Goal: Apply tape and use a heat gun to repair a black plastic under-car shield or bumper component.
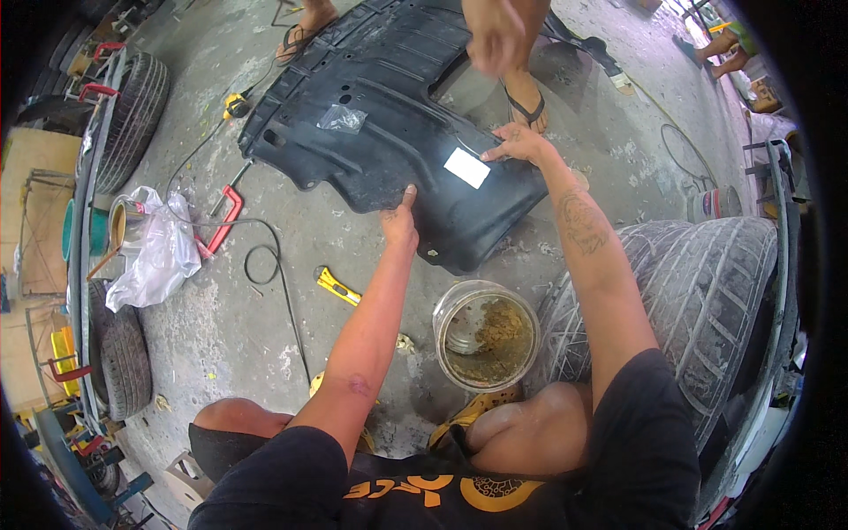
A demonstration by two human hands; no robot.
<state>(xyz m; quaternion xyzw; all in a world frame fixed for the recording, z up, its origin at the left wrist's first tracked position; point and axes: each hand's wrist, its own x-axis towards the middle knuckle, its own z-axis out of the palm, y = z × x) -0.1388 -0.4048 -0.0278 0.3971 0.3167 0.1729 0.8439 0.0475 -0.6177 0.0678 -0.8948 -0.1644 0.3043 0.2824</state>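
Observation:
A large black plastic car undercover [389, 159] is held tilted in front of me, its far end by another person's sandalled feet. My left hand [402, 225] grips its near edge, thumb on top and fingers hidden underneath. On the right edge, by a cut-out, my right hand [519, 143] has its thumb over the panel and the other fingers partly hidden. Between my hands a blank-looking white label [466, 168] sits on the surface. Farther back lies a small clear plastic packet [342, 119]. The other person's blurred hand [495, 40] hangs above the far right part.
On the concrete floor are a yellow utility knife [337, 285], a clear jar [486, 380] with brownish residue, and a black cable [277, 265]. Dusty tyres [654, 291] stand close on my right. A red clamp [231, 212] and plastic bag [159, 261] are left.

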